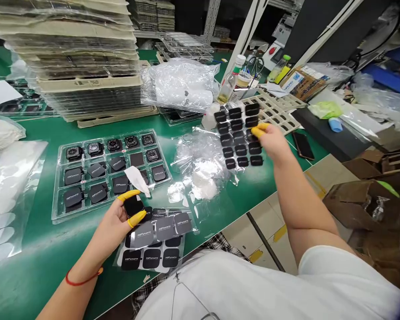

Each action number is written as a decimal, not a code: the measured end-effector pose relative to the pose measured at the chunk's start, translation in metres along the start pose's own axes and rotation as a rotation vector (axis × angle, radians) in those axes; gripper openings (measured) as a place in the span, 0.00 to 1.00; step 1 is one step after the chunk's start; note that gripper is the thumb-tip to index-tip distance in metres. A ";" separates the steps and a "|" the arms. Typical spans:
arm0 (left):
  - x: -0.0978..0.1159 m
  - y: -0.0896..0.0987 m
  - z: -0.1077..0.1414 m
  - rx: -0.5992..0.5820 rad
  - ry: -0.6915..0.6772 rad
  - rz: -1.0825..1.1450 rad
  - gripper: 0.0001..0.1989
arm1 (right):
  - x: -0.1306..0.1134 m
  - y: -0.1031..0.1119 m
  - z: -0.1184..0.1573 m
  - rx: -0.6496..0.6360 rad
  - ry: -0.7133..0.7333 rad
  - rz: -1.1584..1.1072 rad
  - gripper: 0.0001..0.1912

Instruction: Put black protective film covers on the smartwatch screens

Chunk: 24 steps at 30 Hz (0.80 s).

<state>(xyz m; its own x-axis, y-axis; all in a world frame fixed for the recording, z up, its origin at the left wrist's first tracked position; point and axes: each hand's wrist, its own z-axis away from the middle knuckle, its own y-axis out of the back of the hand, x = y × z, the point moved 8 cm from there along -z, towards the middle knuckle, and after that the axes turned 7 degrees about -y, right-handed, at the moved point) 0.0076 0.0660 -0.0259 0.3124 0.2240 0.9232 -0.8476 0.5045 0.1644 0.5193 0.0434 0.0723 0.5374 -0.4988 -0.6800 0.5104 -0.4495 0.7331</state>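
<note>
Yellow finger cots cover the tips of both hands. My left hand [120,218] grips a black square watch case [133,206] between thumb and finger, just above the sticker sheets. My right hand [270,138] pinches the right edge of a sheet of black square stickers [239,138], held up over a heap of clear film [200,164]. More black sticker sheets [151,258] printed "HiFuture" lie below my left hand. Beyond it sits a clear plastic tray [111,218] with watch cases in its compartments, several with black stickers on top. A white paper strip [136,180] lies across the tray's edge.
A tall stack of trays [90,58] stands at the back left. Behind the film heap are a plastic bag [183,84] and a bottle [229,82]. A beige tray [280,113] and a phone [302,145] lie at right. Bags of round white pieces [10,200] lie at left.
</note>
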 end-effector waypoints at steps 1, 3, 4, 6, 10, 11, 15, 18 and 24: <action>0.000 0.000 -0.001 0.000 -0.005 0.000 0.38 | 0.004 0.017 -0.019 0.078 -0.015 -0.039 0.11; 0.000 -0.002 -0.002 0.001 -0.015 0.010 0.38 | 0.010 0.038 -0.057 0.169 -0.030 0.007 0.14; 0.000 -0.003 -0.003 0.000 -0.019 0.012 0.38 | 0.013 0.042 -0.075 0.177 -0.039 0.029 0.15; 0.000 -0.005 -0.004 -0.008 -0.021 0.010 0.37 | 0.015 0.040 -0.101 0.161 -0.045 0.092 0.18; -0.002 -0.004 -0.005 0.005 -0.014 0.028 0.37 | 0.007 0.014 -0.106 0.203 -0.030 0.401 0.31; -0.002 -0.003 -0.006 0.012 -0.015 0.030 0.37 | 0.004 0.002 -0.099 0.189 -0.028 0.512 0.36; -0.002 0.003 -0.008 0.036 -0.039 -0.012 0.36 | -0.001 -0.051 -0.065 -0.057 -0.038 0.826 0.37; 0.000 0.006 -0.006 0.041 -0.014 -0.092 0.37 | -0.007 -0.059 -0.053 -0.104 -0.015 0.859 0.22; 0.008 0.006 -0.004 0.014 -0.024 -0.015 0.34 | -0.024 0.001 -0.049 0.034 -0.036 0.854 0.18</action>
<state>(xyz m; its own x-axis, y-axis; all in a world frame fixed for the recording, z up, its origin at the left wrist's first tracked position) 0.0069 0.0741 -0.0190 0.3150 0.1963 0.9285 -0.8490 0.4957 0.1832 0.5397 0.0912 0.0885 0.7063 -0.6999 0.1061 -0.0804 0.0697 0.9943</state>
